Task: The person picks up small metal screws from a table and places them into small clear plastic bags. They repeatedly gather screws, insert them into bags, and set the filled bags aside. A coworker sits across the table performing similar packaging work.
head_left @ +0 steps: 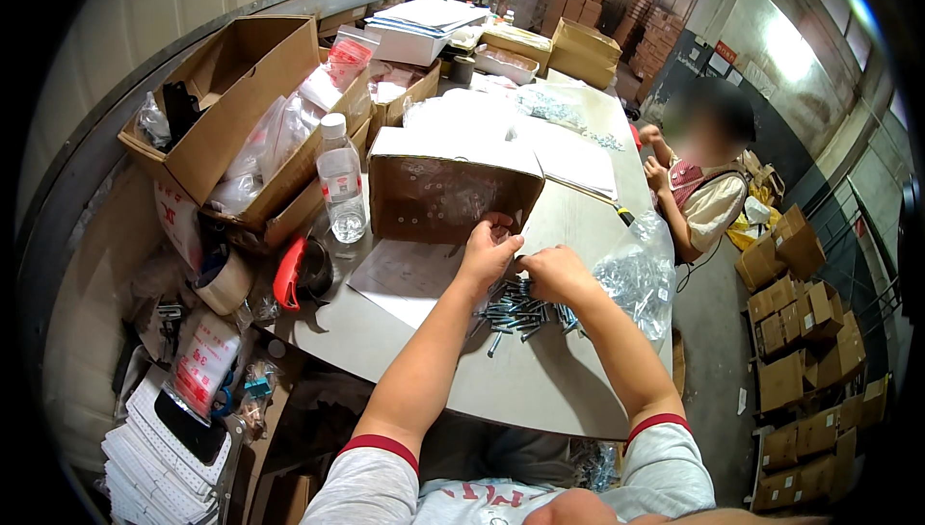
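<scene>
Both my hands work close together over a pile of metal screws point(520, 313) on the table. My left hand point(489, 253) is closed, with thumb and fingers pinched in front of the open cardboard box point(453, 199); something clear like thin plastic seems to show at its fingertips, but I cannot make it out. My right hand point(559, 275) curls downward at the far edge of the screws, its fingertips hidden under the knuckles. To its right lies a clear plastic bag point(638, 275) full of more screws. Small clear bags appear inside the cardboard box.
A water bottle point(342, 183) stands left of the box, near a red and black tape dispenser point(289, 275). Cartons of plastic bags point(260, 159) line the left side. Papers point(568, 154) lie beyond. Another person point(703, 173) sits across the table's right edge.
</scene>
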`<state>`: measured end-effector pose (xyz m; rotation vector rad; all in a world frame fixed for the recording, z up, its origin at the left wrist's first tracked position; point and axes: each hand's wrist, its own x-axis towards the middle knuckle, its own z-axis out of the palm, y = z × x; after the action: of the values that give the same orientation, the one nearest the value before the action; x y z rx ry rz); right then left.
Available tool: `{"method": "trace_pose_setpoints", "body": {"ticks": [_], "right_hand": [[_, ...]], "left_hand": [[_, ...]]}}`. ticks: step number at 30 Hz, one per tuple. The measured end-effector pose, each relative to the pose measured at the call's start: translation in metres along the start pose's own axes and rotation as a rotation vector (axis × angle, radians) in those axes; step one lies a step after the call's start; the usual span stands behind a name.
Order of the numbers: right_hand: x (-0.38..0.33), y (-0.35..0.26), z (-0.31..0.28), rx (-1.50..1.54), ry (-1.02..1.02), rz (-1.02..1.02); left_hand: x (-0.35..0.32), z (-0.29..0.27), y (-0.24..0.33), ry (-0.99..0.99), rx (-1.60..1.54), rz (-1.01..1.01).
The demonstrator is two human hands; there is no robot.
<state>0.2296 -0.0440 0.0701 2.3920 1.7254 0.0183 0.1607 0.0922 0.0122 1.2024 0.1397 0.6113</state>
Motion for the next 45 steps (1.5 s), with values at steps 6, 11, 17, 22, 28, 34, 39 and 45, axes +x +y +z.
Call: {"method": "trace_pose_setpoints", "body": {"ticks": [6, 11, 17, 22, 28, 34, 39, 45], "right_hand": [[0.006, 0.000, 0.004, -0.014, -0.034, -0.001], [0.004, -0.003, 0.004, -0.165, 0.049, -0.091], [0.015, 0.009, 0.015, 0.070, -0.015, 0.030], [-0.001, 0.034, -0.008, 1.037, 0.246, 0.171], [0.008, 0.011, -0.024, 1.359, 0.551, 0.013], [0.008, 0.032, -0.004, 1.225, 0.537, 0.123], [-0.013, 0.039, 0.024, 0.522, 0.183, 0.100], [-0.019, 0.018, 0.022, 0.306, 0.172, 0.081]], "left_hand": [[-0.004, 0.000, 0.007, -0.035, -0.029, -0.099], [-0.002, -0.003, 0.005, -0.017, 0.026, -0.063], [0.002, -0.004, -0.005, 0.033, 0.017, -0.008], [0.002, -0.007, -0.005, 0.012, 0.253, 0.044], [-0.008, 0.002, 0.008, -0.218, 0.113, -0.138], [-0.008, 0.001, 0.011, -0.174, 0.032, -0.084], [0.002, 0.002, 0.002, 0.045, 0.198, 0.166], [0.008, -0.017, -0.035, 0.135, 0.609, 0.083]]}}
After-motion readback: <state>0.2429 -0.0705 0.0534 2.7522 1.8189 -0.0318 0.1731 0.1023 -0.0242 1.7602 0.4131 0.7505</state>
